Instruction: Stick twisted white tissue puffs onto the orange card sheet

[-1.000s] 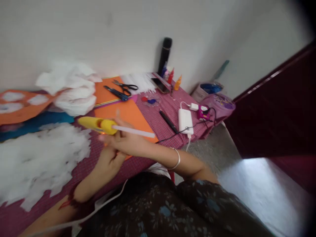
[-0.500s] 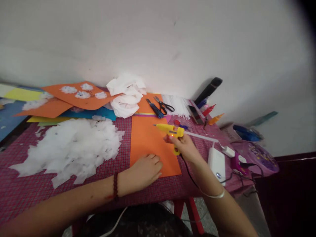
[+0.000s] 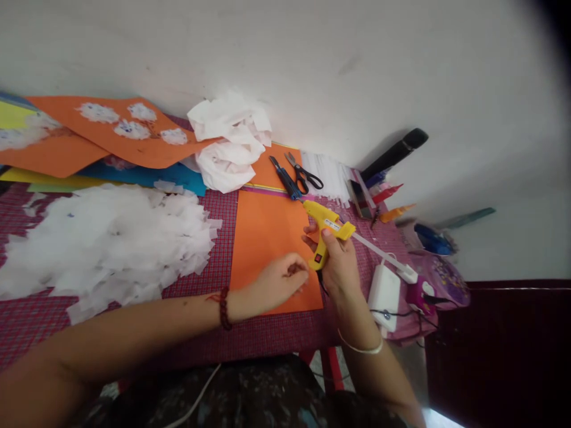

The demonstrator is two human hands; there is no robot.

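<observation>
In my right hand (image 3: 341,267) is a yellow hot glue gun (image 3: 323,220), its fingers wrapped round the handle with the red switch showing. A clear glue stick (image 3: 377,249) juts from the gun's back, and the nozzle points up and left toward the cutter. Just left of the handle, my left hand (image 3: 279,284) hovers over the orange sheet (image 3: 259,232), fingers curled in toward the thumb and nothing visible in them. Whether its fingertips touch the handle I cannot tell.
White cut pieces (image 3: 107,238) lie heaped at left, below orange sheets with white puffs (image 3: 151,148). Crumpled white tissue (image 3: 229,142), a blue cutter (image 3: 288,181) and black-handled scissors (image 3: 306,175) lie behind. At right are a white power bank (image 3: 384,291), cables and a phone (image 3: 360,199).
My right hand has turned the glue gun so its handle and switch show. My left hand has lifted off the orange sheet, curling its fingers and moving toward the gun. The view has shifted.
</observation>
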